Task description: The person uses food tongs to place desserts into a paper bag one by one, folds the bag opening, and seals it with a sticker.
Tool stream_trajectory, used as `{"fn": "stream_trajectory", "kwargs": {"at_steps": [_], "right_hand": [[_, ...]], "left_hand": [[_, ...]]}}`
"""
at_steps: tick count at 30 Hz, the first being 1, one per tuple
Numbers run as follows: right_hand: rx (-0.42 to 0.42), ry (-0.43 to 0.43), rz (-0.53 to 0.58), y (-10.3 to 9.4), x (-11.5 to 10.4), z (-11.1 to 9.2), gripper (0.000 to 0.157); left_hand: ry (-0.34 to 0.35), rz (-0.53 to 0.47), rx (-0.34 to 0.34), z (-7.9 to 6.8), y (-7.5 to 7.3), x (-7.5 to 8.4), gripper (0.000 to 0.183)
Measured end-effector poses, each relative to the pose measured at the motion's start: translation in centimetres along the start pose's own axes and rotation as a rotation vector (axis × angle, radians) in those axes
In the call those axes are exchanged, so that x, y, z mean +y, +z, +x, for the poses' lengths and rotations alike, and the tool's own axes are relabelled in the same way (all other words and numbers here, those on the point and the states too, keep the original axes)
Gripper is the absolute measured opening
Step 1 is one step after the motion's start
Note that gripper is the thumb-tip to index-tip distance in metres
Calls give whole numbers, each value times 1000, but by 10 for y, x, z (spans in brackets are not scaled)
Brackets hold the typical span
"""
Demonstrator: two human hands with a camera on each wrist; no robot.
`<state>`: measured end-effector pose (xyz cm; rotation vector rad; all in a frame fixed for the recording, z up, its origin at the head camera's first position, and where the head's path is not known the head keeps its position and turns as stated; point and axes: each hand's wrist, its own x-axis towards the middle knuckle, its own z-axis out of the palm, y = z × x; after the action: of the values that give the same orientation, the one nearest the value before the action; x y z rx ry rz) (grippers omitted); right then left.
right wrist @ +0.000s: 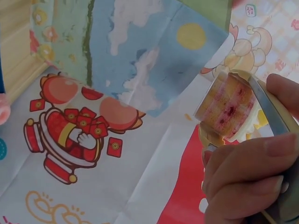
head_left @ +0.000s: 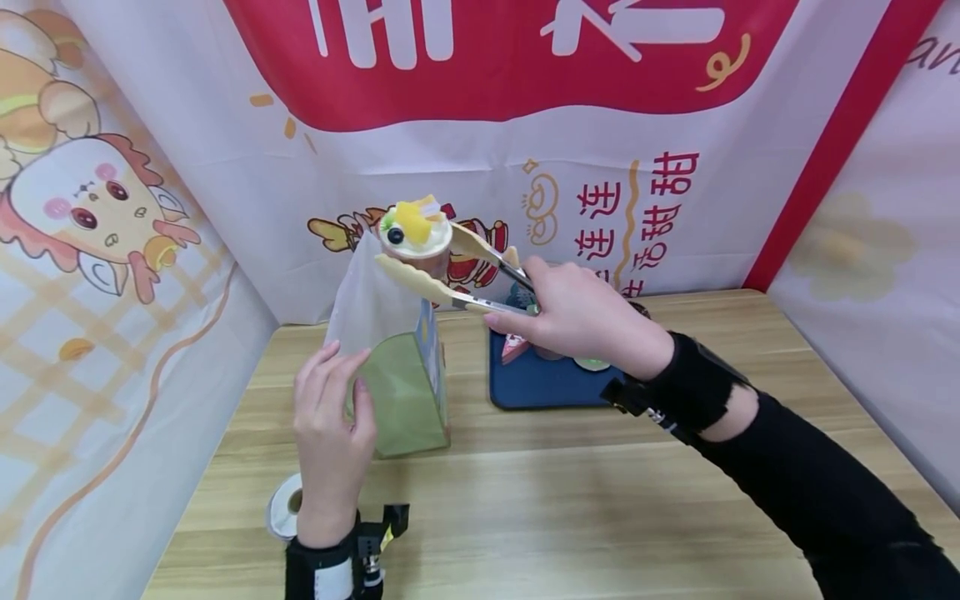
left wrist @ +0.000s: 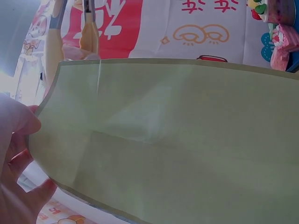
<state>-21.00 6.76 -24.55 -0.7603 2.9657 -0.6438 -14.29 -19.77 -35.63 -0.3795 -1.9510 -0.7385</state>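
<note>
My right hand [head_left: 592,317] grips metal tongs [head_left: 495,304] with cream-coloured tips. Between the tips is a small clear cup of layered cake [head_left: 416,233], topped with cream, yellow fruit pieces and a dark berry. The cup is raised above a green paper bag [head_left: 405,392], beside the bag's tall white upper part [head_left: 371,292]. At the bag's left edge, my left hand [head_left: 333,433] holds it with thumb and fingers; in the left wrist view the fingertips [left wrist: 30,122] meet the green side. The right wrist view shows the bag's printed sky face [right wrist: 140,51] and the cake's pink layers.
A dark blue tray [head_left: 547,396] with several small desserts stands right of the bag, partly hidden behind my right hand. A white roll [head_left: 283,508] lies by my left wrist. Printed cloth walls [head_left: 480,150] enclose the wooden table [head_left: 570,500] at the back and sides.
</note>
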Motion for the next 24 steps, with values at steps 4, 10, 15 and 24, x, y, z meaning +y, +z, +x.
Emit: {"fn": "stream_trajectory", "kwargs": {"at_steps": [4, 10, 15, 24], "right_hand": [[-11, -45, -13, 1, -8, 3, 65], [-54, -63, 7, 4, -20, 8, 80], [-68, -77, 0, 8, -25, 12, 79], [-60, -86, -34, 13, -27, 15, 73]], "left_hand": [[-1, -2, 1, 0, -1, 1, 27], [-10, 0, -2, 0, -2, 2, 27], [-11, 4, -4, 0, -3, 3, 27], [-22, 12, -13, 0, -4, 4, 27]]}}
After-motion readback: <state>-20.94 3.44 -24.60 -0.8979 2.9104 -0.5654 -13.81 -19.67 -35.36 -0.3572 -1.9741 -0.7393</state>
